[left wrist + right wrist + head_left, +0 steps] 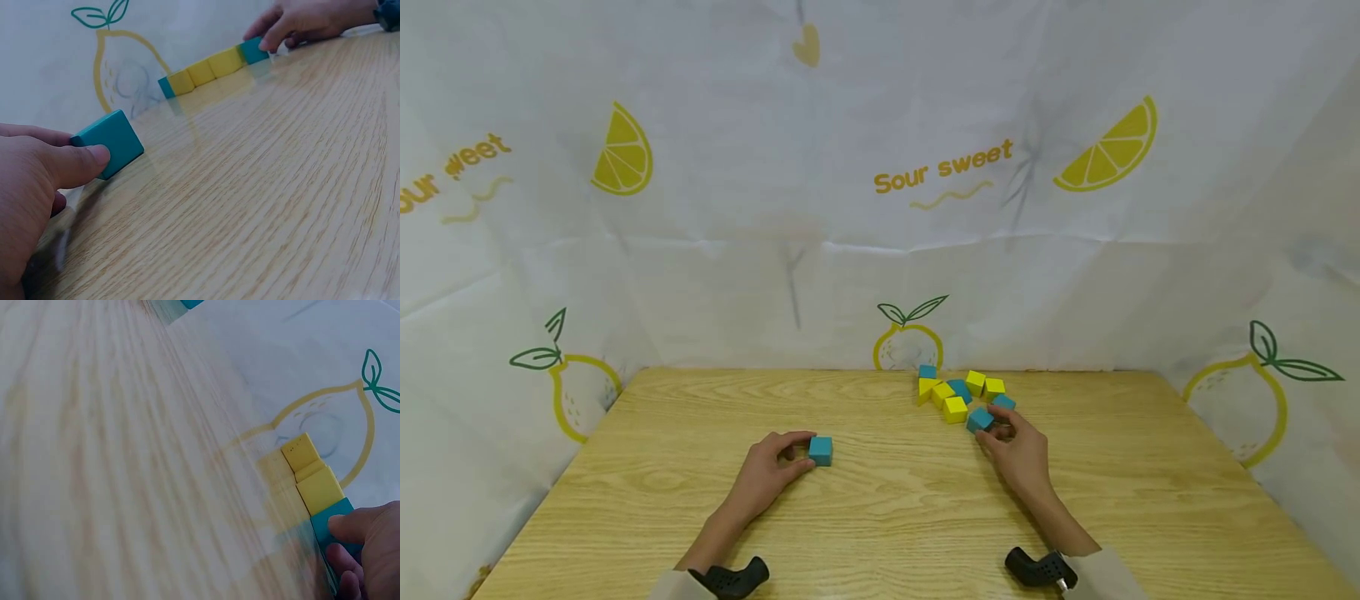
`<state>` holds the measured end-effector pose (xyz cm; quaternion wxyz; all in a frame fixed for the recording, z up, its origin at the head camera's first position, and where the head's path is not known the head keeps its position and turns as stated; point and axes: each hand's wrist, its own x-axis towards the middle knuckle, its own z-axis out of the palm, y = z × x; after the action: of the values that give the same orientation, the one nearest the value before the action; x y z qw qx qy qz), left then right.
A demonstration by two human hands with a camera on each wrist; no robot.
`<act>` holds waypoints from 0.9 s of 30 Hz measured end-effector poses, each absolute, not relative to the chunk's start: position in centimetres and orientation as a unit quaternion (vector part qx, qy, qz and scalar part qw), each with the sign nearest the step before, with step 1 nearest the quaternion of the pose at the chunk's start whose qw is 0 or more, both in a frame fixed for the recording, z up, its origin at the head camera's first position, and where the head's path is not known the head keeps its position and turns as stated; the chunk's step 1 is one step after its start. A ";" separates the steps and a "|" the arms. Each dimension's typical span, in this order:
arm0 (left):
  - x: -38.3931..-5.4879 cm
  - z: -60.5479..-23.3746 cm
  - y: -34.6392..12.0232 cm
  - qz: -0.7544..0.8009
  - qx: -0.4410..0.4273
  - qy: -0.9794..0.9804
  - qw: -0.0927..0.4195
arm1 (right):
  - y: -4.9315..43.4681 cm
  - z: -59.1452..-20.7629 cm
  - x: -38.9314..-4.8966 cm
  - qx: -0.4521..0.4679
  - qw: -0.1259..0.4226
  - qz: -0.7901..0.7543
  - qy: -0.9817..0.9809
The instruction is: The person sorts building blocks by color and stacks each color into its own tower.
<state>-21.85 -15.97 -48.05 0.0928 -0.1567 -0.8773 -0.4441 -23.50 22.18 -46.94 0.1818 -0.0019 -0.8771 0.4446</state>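
On the left part of the table, my left hand (772, 467) pinches a blue cube (821, 451) between thumb and fingers. The left wrist view shows this cube (115, 145) up close, the thumb lying across its near face. Farther right, my right hand (1021, 450) pinches another blue cube (980, 420) at the front of a cluster of blocks. Up close, the right thumb presses on that blue cube (331, 526), with yellow blocks (320, 489) beside it. Nearest to it in the cluster is a yellow cube (955, 410). Whether either cube is lifted, I cannot tell.
The cluster also has several yellow blocks (975, 382), a blue block (927, 372) at the back, a blue block (959, 390) in the middle and one (1003, 403) behind my right fingers. A white lemon-print cloth (842, 292) stands behind the wooden table (880, 517).
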 end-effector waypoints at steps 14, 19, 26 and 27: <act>-21.8 -48.1 -16.0 -0.451 -0.156 -0.874 0.091 | 22.4 -46.9 -23.5 -0.023 0.154 0.436 -0.886; -21.8 -48.3 -16.0 -0.445 -0.156 -0.876 0.097 | 22.4 -47.0 -23.5 -0.016 0.158 0.441 -0.883; -21.8 -48.3 -16.0 -0.445 -0.158 -0.876 0.098 | 22.5 -46.9 -23.7 -0.015 0.157 0.458 -0.875; -21.8 -48.2 -16.0 -0.445 -0.157 -0.876 0.097 | 22.6 -46.9 -23.8 -0.015 0.157 0.460 -0.874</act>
<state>-21.83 -16.02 -48.25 0.0971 -0.1574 -0.8760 -0.4454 -23.76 22.57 -46.87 0.1575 -0.0147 -0.8735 0.4604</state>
